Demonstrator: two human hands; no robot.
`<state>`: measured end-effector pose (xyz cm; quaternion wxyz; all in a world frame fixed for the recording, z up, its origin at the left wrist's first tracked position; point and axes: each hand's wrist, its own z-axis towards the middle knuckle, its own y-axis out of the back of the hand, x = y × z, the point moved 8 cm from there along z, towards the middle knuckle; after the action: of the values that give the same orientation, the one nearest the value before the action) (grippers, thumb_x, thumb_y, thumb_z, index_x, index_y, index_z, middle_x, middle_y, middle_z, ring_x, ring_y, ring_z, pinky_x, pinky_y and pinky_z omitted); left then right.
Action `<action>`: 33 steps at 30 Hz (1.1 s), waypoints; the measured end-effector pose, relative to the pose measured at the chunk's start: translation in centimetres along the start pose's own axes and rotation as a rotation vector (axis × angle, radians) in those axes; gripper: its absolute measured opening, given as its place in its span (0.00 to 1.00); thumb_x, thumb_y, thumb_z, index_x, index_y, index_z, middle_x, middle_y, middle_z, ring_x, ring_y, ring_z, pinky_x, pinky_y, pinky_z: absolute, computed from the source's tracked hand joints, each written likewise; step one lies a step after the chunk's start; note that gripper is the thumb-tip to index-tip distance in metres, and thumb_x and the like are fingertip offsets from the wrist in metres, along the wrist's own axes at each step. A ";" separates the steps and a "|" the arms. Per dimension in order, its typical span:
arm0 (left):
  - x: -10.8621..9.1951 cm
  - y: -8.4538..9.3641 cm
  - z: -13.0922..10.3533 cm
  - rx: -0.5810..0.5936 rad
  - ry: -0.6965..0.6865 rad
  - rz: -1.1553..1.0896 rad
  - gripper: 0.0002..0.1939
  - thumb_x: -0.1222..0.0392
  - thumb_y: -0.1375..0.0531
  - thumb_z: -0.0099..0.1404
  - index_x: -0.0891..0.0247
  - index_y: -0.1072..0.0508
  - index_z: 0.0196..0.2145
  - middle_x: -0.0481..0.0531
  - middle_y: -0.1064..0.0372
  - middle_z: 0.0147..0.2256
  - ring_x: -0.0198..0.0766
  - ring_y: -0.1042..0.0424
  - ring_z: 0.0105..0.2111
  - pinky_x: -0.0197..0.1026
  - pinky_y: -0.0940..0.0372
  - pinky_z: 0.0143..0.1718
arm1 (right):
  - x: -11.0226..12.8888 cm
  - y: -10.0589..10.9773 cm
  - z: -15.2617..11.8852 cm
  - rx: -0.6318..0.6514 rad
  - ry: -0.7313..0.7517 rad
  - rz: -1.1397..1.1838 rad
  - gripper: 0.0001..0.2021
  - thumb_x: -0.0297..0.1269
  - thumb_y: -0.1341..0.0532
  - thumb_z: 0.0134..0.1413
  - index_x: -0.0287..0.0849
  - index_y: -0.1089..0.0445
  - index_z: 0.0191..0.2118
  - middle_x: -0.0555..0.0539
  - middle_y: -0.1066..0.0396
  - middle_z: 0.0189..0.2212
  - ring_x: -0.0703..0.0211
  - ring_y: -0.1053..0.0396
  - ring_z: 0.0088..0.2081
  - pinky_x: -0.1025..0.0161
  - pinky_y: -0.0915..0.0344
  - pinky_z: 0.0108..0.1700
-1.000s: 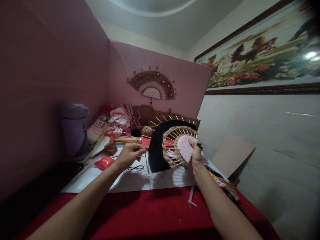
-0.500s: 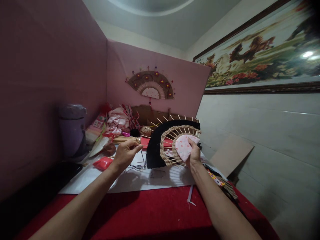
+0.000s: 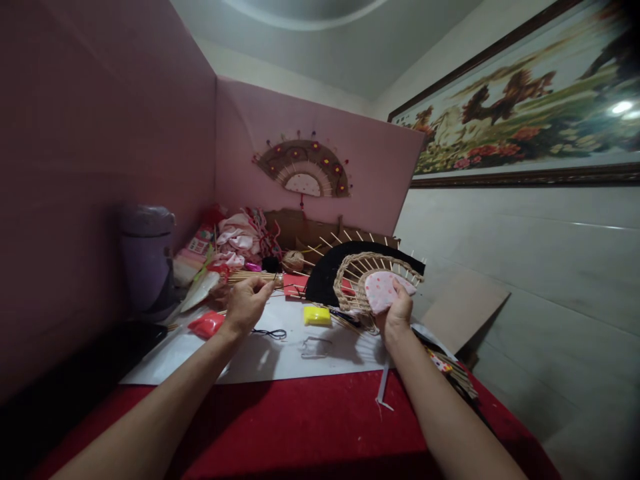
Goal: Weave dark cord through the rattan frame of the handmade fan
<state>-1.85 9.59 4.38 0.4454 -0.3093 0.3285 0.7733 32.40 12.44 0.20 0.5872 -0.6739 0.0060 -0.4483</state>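
My right hand (image 3: pixel 397 317) grips a handmade fan (image 3: pixel 383 293) by its pink dotted half-round base, thumb on top. Thin sticks spread out from the base through a braided twine band and a black cloth band (image 3: pixel 323 277). The fan is held above the white sheet, tilted to the right. My left hand (image 3: pixel 250 303) pinches a thin black cord between thumb and fingertips, to the left of the fan. Only a short bit of that cord shows at the fingertips. A loop of black cord (image 3: pixel 274 334) lies on the sheet below.
On the white sheet (image 3: pixel 240 370) are a yellow packet (image 3: pixel 317 316) and a red packet (image 3: pixel 207 324). A purple flask (image 3: pixel 147 267) stands left, and craft materials are piled behind. A decorated fan (image 3: pixel 305 167) hangs on the pink panel. A red cloth (image 3: pixel 300 420) covers the front.
The fan has moved right and turned clockwise, uncovering the yellow packet. My left hand has moved slightly left, still pinching the black cord.
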 end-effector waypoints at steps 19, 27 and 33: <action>-0.5 -4.8 -2.5 0.461 0.193 -0.379 0.14 0.53 0.38 0.48 0.67 0.26 0.27 0.51 0.30 0.23 0.32 0.36 0.21 0.35 0.42 0.23 | -0.4 -1.5 -1.6 0.072 -0.055 -0.001 0.11 0.35 0.41 0.44 0.38 0.32 0.36 0.50 0.27 0.29 0.61 0.28 0.32 0.60 0.30 0.40; 0.7 -3.1 -1.2 0.247 0.168 -0.277 0.11 0.54 0.42 0.52 0.64 0.33 0.20 0.44 0.39 0.15 0.26 0.50 0.13 0.32 0.55 0.13 | -0.2 -1.2 -1.1 0.070 -0.033 -0.015 0.11 0.35 0.41 0.44 0.38 0.32 0.36 0.50 0.27 0.29 0.61 0.28 0.31 0.60 0.30 0.39; 1.2 -1.9 -0.6 0.132 0.177 -0.320 0.14 0.50 0.43 0.51 0.64 0.34 0.19 0.46 0.38 0.16 0.30 0.40 0.17 0.34 0.47 0.18 | 0.2 -0.9 -0.7 0.038 0.009 0.010 0.13 0.35 0.42 0.44 0.37 0.32 0.38 0.49 0.27 0.31 0.61 0.28 0.32 0.60 0.30 0.41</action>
<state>-0.56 10.44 2.72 0.5516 -0.3945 0.3631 0.6390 31.62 12.08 0.91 0.6024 -0.6603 0.0037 -0.4485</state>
